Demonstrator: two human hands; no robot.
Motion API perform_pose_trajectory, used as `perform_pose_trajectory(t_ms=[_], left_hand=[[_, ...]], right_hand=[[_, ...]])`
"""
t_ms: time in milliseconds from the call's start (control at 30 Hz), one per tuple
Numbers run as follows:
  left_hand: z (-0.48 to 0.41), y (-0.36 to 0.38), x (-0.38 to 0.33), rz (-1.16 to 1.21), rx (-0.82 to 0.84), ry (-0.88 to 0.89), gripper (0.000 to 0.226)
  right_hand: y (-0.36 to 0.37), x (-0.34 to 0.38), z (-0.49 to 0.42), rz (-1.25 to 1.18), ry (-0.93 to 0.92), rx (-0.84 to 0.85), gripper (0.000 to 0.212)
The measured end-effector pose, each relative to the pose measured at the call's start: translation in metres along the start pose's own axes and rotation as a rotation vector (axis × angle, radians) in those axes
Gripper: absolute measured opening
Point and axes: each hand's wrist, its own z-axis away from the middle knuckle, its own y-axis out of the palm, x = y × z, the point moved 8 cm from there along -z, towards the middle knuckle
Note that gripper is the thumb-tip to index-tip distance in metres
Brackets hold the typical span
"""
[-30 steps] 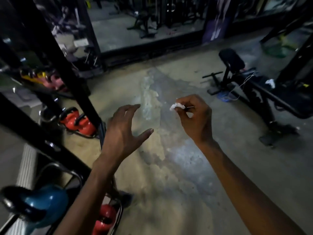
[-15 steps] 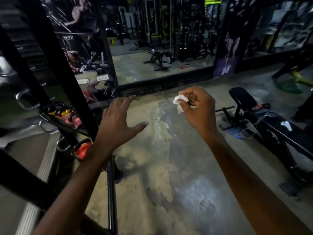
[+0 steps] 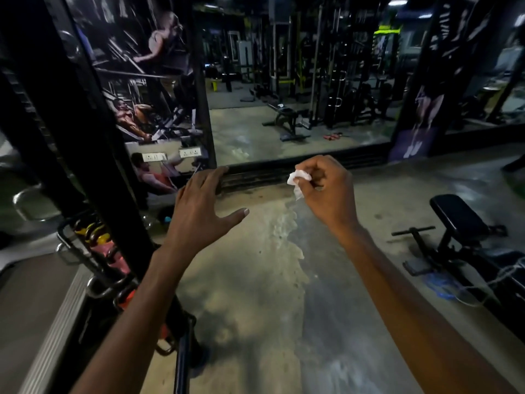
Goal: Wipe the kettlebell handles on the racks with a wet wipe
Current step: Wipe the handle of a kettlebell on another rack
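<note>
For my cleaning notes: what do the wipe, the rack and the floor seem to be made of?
Wipe: thin white tissue or nonwoven, judging by its crumpled folds. Rack: probably steel, painted matte black; straight rigid beams. Floor: likely concrete, smooth, with patchy stains and sheen.

Dim gym: stained concrete floor, a wall mirror ahead, a black bench at right.

Readable text: none can be made out anywhere.
Posters: only pictures are shown; no lettering can be read.
Banner: white marks at the foot are too blurred to be read.
Kettlebells: no numbers can be read.
</note>
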Motion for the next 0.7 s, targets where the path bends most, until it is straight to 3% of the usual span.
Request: perform_pose_trajectory(t_ms=[433, 700], left_hand=[[-0.197, 0.081, 0.199, -0.030, -0.060, -0.215, 0.087], [-0.271, 0.080, 0.327, -0.272, -0.184, -0.443, 0.090]], right_hand=[[0.234, -0.157, -0.226, -0.091, -0.143, 0.198, 0.014], [0.428, -0.188, -0.340, -0.186, -0.255, 0.369, 0.018]])
